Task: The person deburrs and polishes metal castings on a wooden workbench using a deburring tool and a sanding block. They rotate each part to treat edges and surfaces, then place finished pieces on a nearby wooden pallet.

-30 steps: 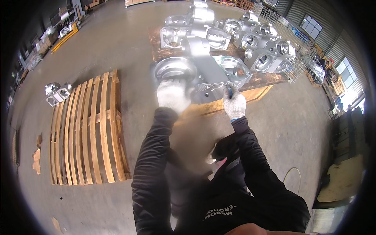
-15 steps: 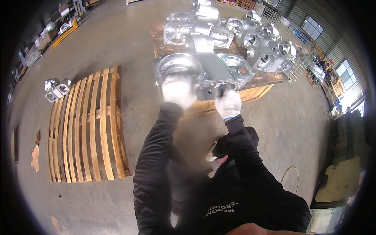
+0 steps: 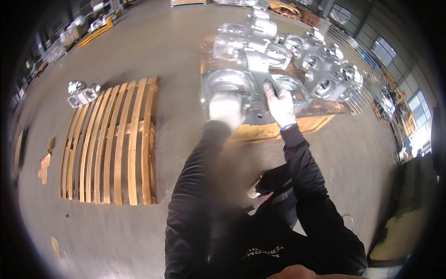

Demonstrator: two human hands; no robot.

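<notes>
The large machined metal housing (image 3: 254, 64) sits at the near edge of a wooden platform (image 3: 320, 106), presumably so that both hands reach it without leaning over the other metal castings (image 3: 325, 87) behind it and to its right. The left hand (image 3: 226, 109), in a white knit glove, lies at the front of the housing's big round bore (image 3: 227, 81), perhaps to steady the part. Its fingers look curled, but blur hides whether they grip the rim or only rest there.

The right hand (image 3: 281, 102), gloved too, reaches over the housing's middle, beside the smaller bore (image 3: 292, 86). Its thumb and forefinger are drawn close at a small dark spot; whether they pinch a tool or simply touch metal cannot be told.
</notes>
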